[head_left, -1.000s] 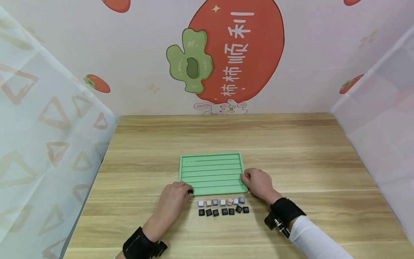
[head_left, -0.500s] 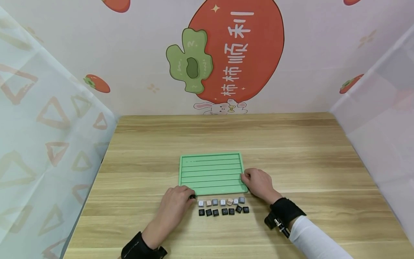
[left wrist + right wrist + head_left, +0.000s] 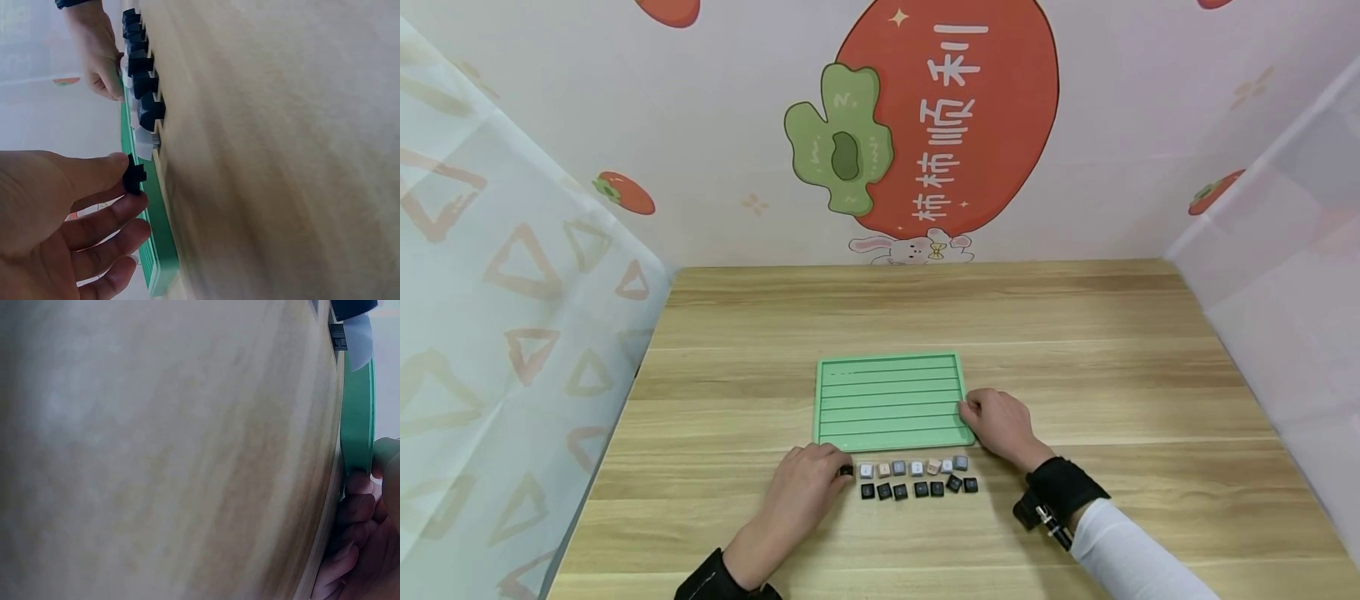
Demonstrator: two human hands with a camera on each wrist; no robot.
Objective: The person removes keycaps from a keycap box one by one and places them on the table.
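My left hand (image 3: 805, 483) pinches a black keycap (image 3: 133, 176) between thumb and index finger, just left of the row of pale keycaps. In the left wrist view the other fingers curl loosely below it, and the keycap's stem side faces the table. At the right side of a green ribbed tray (image 3: 891, 404), my right hand (image 3: 1002, 425) grips the tray's edge with curled fingers and the thumb on top. Two rows lie in front of the tray: white, beige and grey keycaps (image 3: 917, 470) nearer it, black keycaps (image 3: 921, 491) closer to me.
Everything rests on a wood-grain table (image 3: 1075, 358). A printed backdrop (image 3: 722, 125) stands behind it, with pale cloth panels (image 3: 527, 333) at the left and right sides. Both wrists wear black straps (image 3: 1063, 492).
My left hand has drawn the black keycap from the tray's front left corner toward me, to the left end of the pale row. The right hand and tray stay put.
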